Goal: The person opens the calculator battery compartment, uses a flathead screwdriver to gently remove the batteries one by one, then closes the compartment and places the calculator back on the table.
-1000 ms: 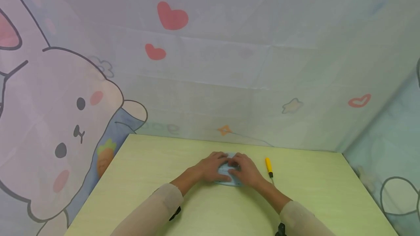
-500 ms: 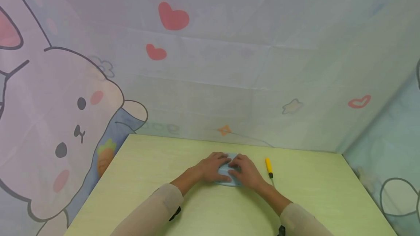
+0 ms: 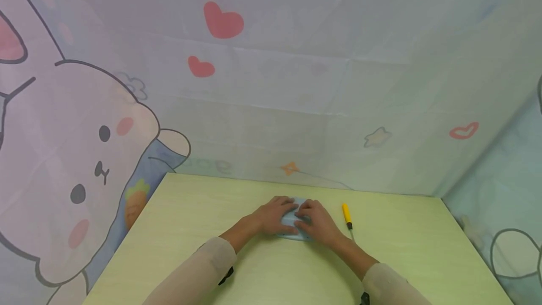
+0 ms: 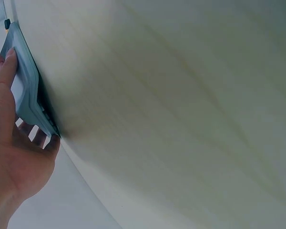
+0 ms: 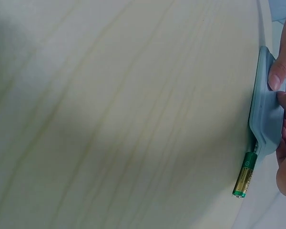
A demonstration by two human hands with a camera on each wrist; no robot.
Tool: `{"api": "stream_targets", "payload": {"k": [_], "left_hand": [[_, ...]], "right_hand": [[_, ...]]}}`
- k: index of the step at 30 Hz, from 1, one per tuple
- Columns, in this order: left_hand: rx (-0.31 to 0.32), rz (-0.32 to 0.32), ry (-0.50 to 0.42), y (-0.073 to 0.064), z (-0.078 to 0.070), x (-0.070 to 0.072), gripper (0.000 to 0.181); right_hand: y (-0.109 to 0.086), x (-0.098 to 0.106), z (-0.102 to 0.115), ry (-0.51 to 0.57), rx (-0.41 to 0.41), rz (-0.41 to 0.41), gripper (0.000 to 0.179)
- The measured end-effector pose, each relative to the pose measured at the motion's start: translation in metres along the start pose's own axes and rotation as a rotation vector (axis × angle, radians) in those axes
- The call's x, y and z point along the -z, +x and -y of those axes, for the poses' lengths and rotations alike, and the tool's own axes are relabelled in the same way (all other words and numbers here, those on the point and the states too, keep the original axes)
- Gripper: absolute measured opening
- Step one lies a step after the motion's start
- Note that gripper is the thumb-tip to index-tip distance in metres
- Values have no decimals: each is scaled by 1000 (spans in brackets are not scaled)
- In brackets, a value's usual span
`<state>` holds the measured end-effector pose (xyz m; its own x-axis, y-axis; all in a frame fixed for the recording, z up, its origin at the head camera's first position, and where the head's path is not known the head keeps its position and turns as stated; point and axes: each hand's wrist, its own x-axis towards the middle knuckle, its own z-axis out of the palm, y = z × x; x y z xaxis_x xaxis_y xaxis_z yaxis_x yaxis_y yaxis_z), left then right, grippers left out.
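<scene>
A flat, light blue plastic case [image 3: 292, 220] with rounded ends lies on the table between my two hands. My left hand [image 3: 273, 215] holds its left side, the thumb along the near part of the top and the other fingers spread over the far edge. In the left wrist view the fingertips [image 4: 53, 142] reach the lower rim of the case. My right hand [image 3: 319, 222] grips the right side with bent fingers, its thumb lying on top. Its palm hides part of the case. A green and gold battery [image 5: 245, 174] lies at the case's edge in the right wrist view.
To the right of the hands lies a screwdriver [image 3: 347, 215] with a yellow handle and a thin metal shaft, partly behind the right forearm. The pale wooden table [image 3: 203, 201] ends at a printed cloth backdrop [image 3: 271, 107].
My right fingers have shifted slightly on top of the case. My left hand and the case stay in place, and the screwdriver has not moved.
</scene>
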<state>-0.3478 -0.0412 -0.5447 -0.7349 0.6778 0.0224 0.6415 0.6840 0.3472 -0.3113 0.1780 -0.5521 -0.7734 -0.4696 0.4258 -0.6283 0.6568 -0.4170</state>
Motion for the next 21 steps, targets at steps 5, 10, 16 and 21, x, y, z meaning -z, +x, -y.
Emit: {"api": "stream_targets", "payload": {"k": [5,10,16,21], "left_hand": [[0,1,9,0,0,0,83],[4,9,18,2,3,-2,83],[11,14,21,3,4,-4,84],[11,9,15,2,2,-2,83]], "right_hand": [[-1,0,-1,3,21,-6,21],[-2,0,-1,-4,22,4,22],[-3,1,1,0,7,18,24],[-5,-2,0,-22,44,-5,25]]}}
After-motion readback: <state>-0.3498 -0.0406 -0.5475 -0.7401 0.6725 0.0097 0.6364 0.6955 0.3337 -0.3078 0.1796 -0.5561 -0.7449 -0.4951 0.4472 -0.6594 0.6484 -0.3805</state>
